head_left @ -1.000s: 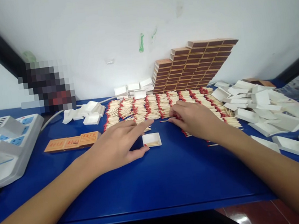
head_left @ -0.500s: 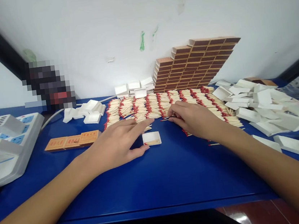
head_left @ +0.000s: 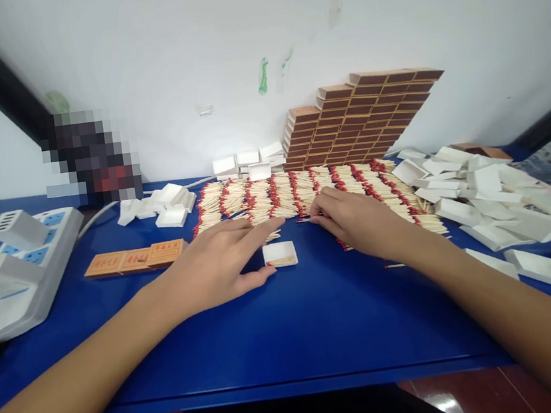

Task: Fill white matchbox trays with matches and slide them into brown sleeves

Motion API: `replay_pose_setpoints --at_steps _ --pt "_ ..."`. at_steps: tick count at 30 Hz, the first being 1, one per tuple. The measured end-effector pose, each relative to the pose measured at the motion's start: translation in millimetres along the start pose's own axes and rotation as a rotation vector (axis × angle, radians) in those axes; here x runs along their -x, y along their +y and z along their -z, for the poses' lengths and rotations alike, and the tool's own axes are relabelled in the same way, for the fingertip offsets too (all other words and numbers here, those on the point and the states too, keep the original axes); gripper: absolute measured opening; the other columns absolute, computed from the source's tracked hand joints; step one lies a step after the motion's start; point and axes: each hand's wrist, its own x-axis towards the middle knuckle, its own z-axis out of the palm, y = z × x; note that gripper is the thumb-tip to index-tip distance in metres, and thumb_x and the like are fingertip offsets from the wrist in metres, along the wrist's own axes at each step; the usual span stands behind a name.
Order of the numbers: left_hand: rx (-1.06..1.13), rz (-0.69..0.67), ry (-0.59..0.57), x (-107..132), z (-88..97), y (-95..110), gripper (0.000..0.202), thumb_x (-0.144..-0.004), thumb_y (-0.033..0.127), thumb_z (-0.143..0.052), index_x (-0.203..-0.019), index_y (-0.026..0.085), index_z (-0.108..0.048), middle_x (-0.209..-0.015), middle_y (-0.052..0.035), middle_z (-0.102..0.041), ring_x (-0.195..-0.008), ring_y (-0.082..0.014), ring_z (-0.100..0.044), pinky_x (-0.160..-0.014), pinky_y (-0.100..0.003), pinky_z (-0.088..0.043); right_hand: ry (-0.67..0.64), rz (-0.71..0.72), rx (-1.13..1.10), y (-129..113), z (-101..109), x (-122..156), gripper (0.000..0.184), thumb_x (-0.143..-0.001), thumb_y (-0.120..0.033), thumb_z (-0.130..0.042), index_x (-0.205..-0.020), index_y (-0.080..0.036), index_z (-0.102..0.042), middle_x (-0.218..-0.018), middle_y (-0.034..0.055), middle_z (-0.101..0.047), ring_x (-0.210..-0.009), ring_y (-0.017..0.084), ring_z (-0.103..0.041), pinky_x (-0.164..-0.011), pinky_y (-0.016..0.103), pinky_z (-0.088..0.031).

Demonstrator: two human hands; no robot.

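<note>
My left hand rests on the blue table, thumb and forefinger spread round the left side of a small white matchbox tray that holds a few matches. My right hand lies on the near edge of a long row of red-tipped matches, its fingertips pinched together on some of them. The tray sits between the two hands, just in front of the match row.
Brown matchbox sleeves are stacked against the white wall. Loose white trays lie heaped at the right, a few more at the left. Three orange matchboxes lie in a row. A white power strip sits far left.
My right hand has shifted slightly left along the matches, its fingers closing on them. The left hand and the tray have stayed put.
</note>
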Motion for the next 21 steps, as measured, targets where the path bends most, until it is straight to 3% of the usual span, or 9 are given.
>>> replay_pose_setpoints --at_steps 10,18,21 --pt "0.026 0.006 0.004 1.1 0.2 2.5 0.059 -0.099 0.034 -0.066 -0.152 0.021 -0.046 -0.113 -0.0064 -0.075 -0.106 -0.0246 -0.072 -0.091 -0.038 -0.058 0.001 -0.004 -0.048 -0.3 -1.5 -0.1 0.013 -0.105 -0.03 -0.051 -0.1 -0.021 -0.058 -0.102 0.0083 -0.066 -0.087 0.023 -0.062 -0.071 0.034 -0.043" --pt "0.012 -0.077 0.094 0.2 3.1 1.8 0.055 -0.098 0.035 -0.07 -0.148 0.022 -0.05 -0.108 -0.0051 -0.075 -0.1 -0.0221 -0.072 -0.088 -0.035 -0.057 -0.035 0.0 -0.078 0.1 -1.3 -1.8 0.016 -0.106 -0.028 -0.049 -0.093 -0.021 -0.056 -0.098 0.0079 -0.064 -0.085 0.022 -0.061 -0.07 0.033 -0.042" --pt "0.003 -0.08 0.096 0.3 2.5 1.0 0.056 -0.097 0.035 -0.072 -0.147 0.021 -0.051 -0.105 -0.0048 -0.075 -0.098 -0.0224 -0.072 -0.086 -0.034 -0.057 0.02 0.023 -0.107 -6.1 2.3 0.4 0.016 -0.106 -0.028 -0.049 -0.095 -0.021 -0.056 -0.097 0.0074 -0.064 -0.085 0.022 -0.061 -0.07 0.033 -0.042"
